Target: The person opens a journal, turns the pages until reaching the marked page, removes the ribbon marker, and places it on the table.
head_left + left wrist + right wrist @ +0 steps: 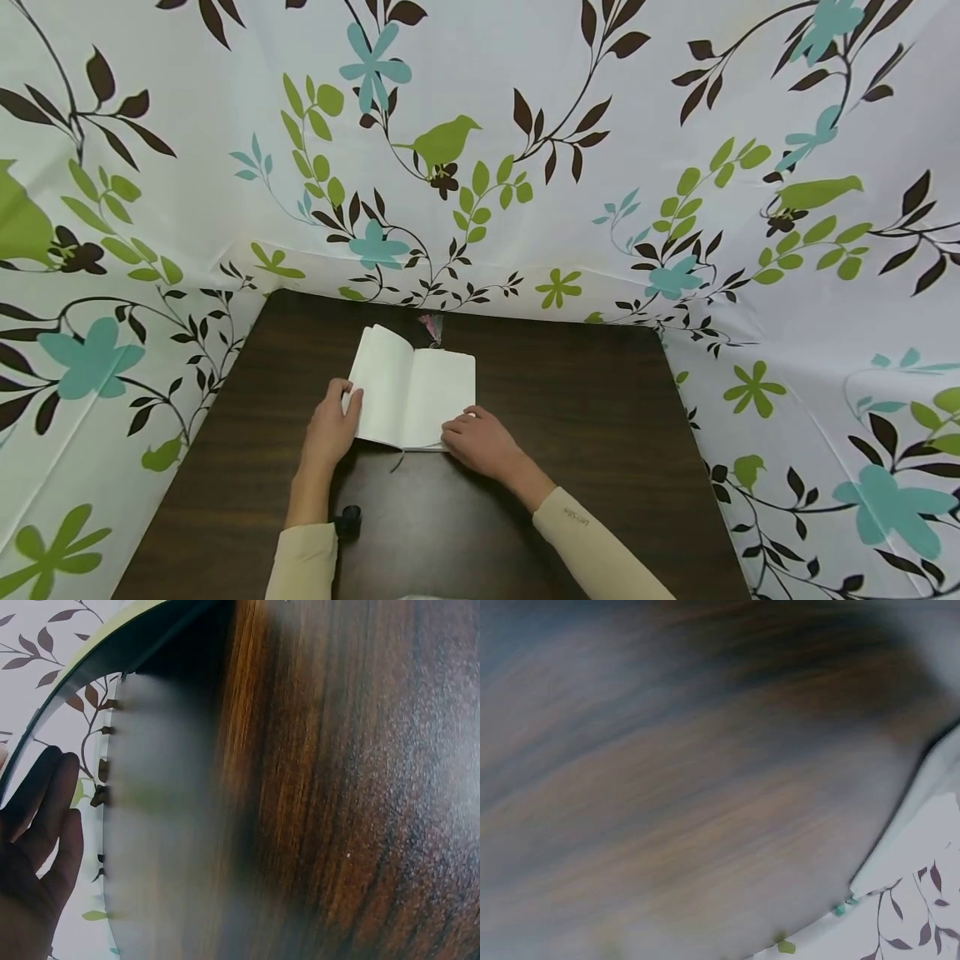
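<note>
An open notebook (442, 387) with blank white pages lies on the dark wooden table, its left half tilted up. My left hand (332, 421) grips the left edge, with the thumb on the page side. In the left wrist view, the fingers (56, 817) of that hand are beside the dark, curved cover (97, 656). My right hand (483, 442) holds the lower right corner with bent fingers. In the right wrist view, the notebook's edge (907, 817) shows at the right, while the hand itself is out of sight.
A pink and grey tassel (431, 327) sticks out above the notebook, and a thin dark ribbon (397, 462) hangs below its spine. The dark table (577, 400) meets a patterned cloth (487, 150) at the back and sides. A black device (348, 522) sits at my left wrist.
</note>
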Motion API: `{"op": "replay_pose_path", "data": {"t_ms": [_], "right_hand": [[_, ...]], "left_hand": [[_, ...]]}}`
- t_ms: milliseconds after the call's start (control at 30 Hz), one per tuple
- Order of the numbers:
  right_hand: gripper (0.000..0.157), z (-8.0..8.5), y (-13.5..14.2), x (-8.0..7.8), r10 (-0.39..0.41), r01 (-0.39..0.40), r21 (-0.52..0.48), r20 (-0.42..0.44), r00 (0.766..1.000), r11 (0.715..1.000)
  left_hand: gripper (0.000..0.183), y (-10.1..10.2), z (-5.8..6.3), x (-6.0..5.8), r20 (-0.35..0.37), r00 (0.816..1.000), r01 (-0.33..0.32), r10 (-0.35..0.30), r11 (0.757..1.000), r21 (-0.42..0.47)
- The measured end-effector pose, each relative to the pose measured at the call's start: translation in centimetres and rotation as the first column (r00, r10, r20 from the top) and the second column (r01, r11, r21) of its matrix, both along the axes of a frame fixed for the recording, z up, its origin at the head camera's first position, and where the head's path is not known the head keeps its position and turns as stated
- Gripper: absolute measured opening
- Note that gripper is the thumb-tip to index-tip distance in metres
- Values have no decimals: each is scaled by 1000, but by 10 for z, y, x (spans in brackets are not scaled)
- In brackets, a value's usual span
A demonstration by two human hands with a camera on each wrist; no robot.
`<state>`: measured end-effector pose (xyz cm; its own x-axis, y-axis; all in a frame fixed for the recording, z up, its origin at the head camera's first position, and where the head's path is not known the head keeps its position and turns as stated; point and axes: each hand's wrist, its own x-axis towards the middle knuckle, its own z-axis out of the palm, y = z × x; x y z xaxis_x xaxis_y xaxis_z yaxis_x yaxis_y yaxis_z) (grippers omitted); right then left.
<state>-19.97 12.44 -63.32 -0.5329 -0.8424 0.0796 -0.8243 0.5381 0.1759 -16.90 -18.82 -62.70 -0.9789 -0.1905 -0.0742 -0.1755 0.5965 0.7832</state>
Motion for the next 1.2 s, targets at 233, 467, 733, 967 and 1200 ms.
{"op": "replay_pose_path", "data": {"t_ms": [233, 467, 733, 967, 1200], "right_hand": [[51, -6, 10, 2, -65, 50, -153, -90, 994, 987], [121, -5, -15, 5, -354, 432, -409, 254, 900, 804], [110, 4, -68, 22, -214, 598, -454, 649, 730, 661], [81, -1, -89, 37, -72, 439, -397, 670, 739, 806], [63, -1, -81, 32, -51, 339, -340, 636, 770, 877]], "left_hand": [[58, 3, 0, 1, -59, 997, 60, -55, 995, 75], [38, 4, 2, 2, -165, 978, 145, -128, 985, 98], [49, 12, 17, 4, -78, 990, 133, -118, 968, 214], [72, 19, 25, 2, 15, 993, 114, -118, 979, 166], [67, 12, 23, 2, 33, 986, 154, -161, 976, 151]]}}
